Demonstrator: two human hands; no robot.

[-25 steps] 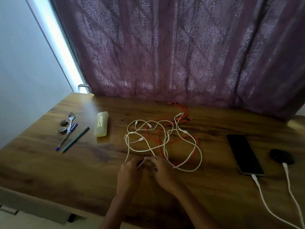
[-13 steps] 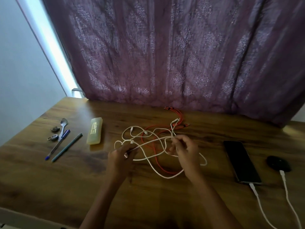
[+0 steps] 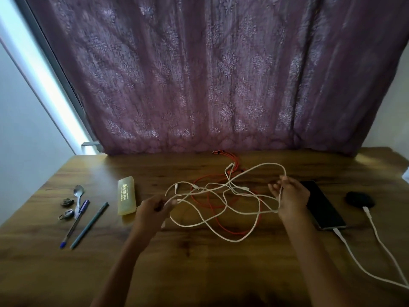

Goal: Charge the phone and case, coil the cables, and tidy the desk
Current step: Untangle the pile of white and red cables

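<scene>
A tangled white cable lies across the middle of the wooden desk, over an orange cable. My left hand pinches one end of the white cable. My right hand grips the same cable further along and holds a loop of it up off the desk. A black phone lies at the right with a white charging lead plugged into its near end. Beside it sits a black case with a second white lead plugged in.
At the left lie a yellowish box, a green pen, a blue pen, a spoon and two small metal bits. A purple curtain hangs behind the desk's far edge.
My hands have moved apart from the near edge, the right one going right and up toward the phone, stretching the white cable out and lifting a loop. The camera has tilted up.
</scene>
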